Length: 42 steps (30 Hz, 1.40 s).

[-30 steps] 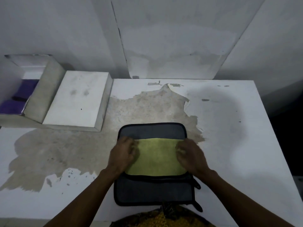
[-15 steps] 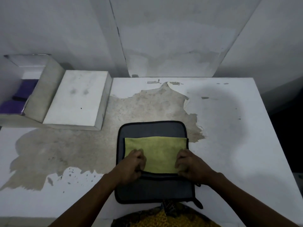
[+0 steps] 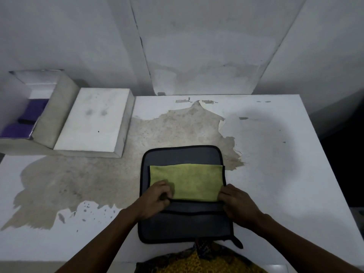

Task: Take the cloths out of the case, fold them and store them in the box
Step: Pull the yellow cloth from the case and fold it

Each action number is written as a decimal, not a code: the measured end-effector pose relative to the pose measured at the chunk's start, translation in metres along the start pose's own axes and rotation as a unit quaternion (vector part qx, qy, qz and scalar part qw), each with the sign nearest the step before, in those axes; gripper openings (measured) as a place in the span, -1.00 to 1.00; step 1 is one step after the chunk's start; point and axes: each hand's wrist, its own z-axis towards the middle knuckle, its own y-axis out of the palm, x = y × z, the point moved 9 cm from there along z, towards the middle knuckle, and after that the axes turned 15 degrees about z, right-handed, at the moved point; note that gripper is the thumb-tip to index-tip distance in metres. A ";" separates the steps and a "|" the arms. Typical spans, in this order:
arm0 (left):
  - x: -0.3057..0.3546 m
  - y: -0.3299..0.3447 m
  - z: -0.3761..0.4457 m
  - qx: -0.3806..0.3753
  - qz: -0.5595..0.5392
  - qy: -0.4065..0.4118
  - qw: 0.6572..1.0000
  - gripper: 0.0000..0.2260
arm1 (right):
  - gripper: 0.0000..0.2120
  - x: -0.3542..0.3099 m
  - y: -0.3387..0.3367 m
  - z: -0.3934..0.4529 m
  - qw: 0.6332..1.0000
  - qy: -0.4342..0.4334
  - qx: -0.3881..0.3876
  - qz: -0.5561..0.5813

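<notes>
Both hands are working the near edge of the yellow-green cloth (image 3: 186, 181), which is lying flat on the open grey case (image 3: 183, 156) near the front of the table (image 3: 275, 174). Left hand (image 3: 155, 200) is pinching the cloth's near-left corner, fingers curled; right hand (image 3: 237, 203) is curled over the near-right corner where cloth meets the case's black-trimmed pocket edge. Whether it's holding cloth, trim, or both, can't tell. Box (image 3: 59, 107) is sitting far left against the wall, open, with something purple (image 3: 29, 117) inside; its white lid (image 3: 94, 121) is lying just beside it. Risks as I'm reading it: if the right hand is catching the pocket trim along with the cloth, lifting will drag the whole case. An uneven pull between the two corners will be skewing the cloth and spoiling the fold. The case is also overhanging the table's front edge slightly, so a tug toward the body could slide it off.
</notes>
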 end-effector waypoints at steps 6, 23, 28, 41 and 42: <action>0.001 0.012 -0.004 -0.009 0.108 0.020 0.994 -0.89 | -0.80 -0.004 -0.003 -0.012 1.000 -0.018 0.010 0.009; -0.003 -0.036 0.026 0.125 0.210 -0.076 0.967 -0.52 | -0.59 0.001 -0.016 0.043 0.992 0.058 0.108 0.019; 0.008 0.002 0.035 0.068 0.270 -0.034 0.960 -0.35 | -0.31 -0.006 0.046 0.055 0.998 0.038 -0.047 -0.015; -0.083 0.007 -0.003 -0.043 0.277 -0.213 0.936 0.38 | 0.23 0.057 0.043 0.042 0.970 0.234 -0.058 -0.010; -0.081 0.006 -0.001 -0.049 0.278 -0.213 0.935 0.40 | 0.23 0.057 0.043 0.043 0.970 0.235 -0.060 -0.005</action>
